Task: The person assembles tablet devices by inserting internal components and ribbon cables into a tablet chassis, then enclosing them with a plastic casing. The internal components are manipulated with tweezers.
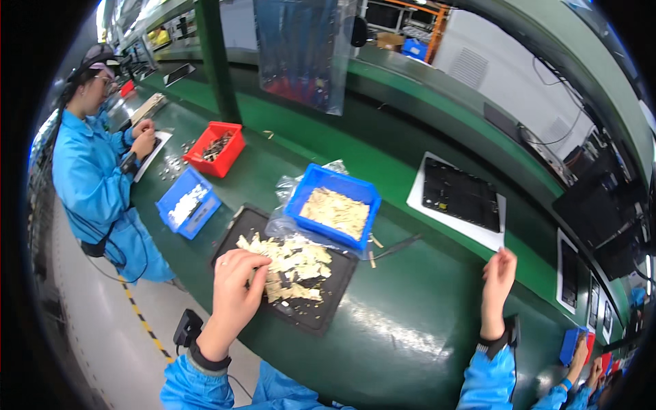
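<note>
My left hand (239, 283) is over the left side of a black tray (335, 304), its fingers loosely bent and its thumb apart from them; nothing shows in it. A pile of pale yellow, thin strips (301, 263) lies in the tray beside this hand. To the right, my right hand (499, 287) has its fingertips pinched at the near corner of a white sheet (471, 232). On that sheet rests a flat black panel (461, 195) with small fittings. The fingers' undersides are hidden.
A blue bin (372, 212) of similar strips stands behind the tray on clear plastic, with dark tweezers (400, 246) nearby. Leftward are a blue bin (212, 205) of white pieces and a red bin (236, 150) of metal parts. A co-worker (96, 171) works at left; others are at far right.
</note>
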A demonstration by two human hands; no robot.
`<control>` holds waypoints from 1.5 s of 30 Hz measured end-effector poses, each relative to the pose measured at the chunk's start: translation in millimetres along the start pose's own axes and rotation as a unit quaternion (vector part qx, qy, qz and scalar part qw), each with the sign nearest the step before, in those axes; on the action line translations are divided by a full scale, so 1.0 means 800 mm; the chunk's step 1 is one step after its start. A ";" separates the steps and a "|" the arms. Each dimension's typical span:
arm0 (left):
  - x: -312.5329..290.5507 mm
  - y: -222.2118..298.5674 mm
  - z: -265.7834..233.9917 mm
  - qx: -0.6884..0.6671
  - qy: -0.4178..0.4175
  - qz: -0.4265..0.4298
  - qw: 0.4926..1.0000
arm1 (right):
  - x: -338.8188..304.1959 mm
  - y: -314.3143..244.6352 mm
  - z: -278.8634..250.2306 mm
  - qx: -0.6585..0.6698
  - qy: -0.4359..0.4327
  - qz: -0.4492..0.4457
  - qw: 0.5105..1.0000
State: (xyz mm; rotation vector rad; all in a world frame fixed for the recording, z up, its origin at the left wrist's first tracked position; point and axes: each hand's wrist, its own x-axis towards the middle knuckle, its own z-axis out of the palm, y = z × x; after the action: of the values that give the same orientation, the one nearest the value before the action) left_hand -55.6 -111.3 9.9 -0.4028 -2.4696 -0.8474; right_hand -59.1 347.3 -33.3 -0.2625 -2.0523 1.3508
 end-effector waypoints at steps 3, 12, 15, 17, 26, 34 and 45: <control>0.011 0.002 0.001 0.039 -0.046 0.067 0.996 | -0.105 -0.041 0.027 -0.101 -0.151 0.008 0.983; 0.011 0.020 0.059 0.147 -0.115 0.082 0.979 | -0.146 -0.095 0.055 -0.200 -0.327 -0.188 0.904; 0.017 0.016 0.062 0.097 -0.108 0.057 0.988 | -0.144 -0.093 0.053 -0.147 -0.321 -0.139 0.925; 0.019 0.015 0.064 0.088 -0.121 0.055 0.987 | -0.144 -0.092 0.053 -0.153 -0.320 -0.152 0.923; 0.038 0.016 0.043 0.033 -0.159 0.058 0.985 | -0.148 -0.095 0.052 -0.138 -0.334 -0.117 0.925; 0.033 0.102 0.012 -0.207 -0.086 0.208 0.952 | -0.154 -0.141 0.057 0.217 -0.314 0.183 0.906; 0.000 0.154 0.068 -0.451 -0.198 -0.041 0.869 | -0.177 -0.172 0.041 0.228 -0.313 0.194 0.901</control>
State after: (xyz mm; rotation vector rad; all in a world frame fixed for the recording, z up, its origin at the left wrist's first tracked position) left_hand -22.9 17.5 32.7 -0.8549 -2.2709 -2.1314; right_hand 54.1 191.2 20.6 -0.0187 -2.1491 2.3640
